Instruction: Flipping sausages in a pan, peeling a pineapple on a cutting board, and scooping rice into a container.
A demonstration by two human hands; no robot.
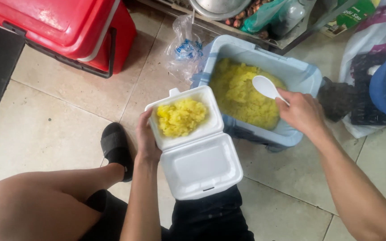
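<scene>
My left hand (146, 139) grips the left side of an open white foam clamshell box (197, 160), holding it above my lap. Its far half holds a heap of yellow sticky rice (181, 117); the near half, the lid, hangs open and bare. My right hand (304, 114) holds a white plastic rice paddle (266, 87) by its handle, with the blade over the yellow rice (242, 93) that fills a pale blue cooler box (300, 73) on the floor. The paddle blade looks bare of rice.
A red cooler (81, 31) stands at the top left on the beige tile floor. A clear plastic bag (185, 49) lies beside the blue cooler. Bags and a dark crate (362, 89) crowd the right. My bare knee and black-sandalled foot (117, 149) are at the lower left.
</scene>
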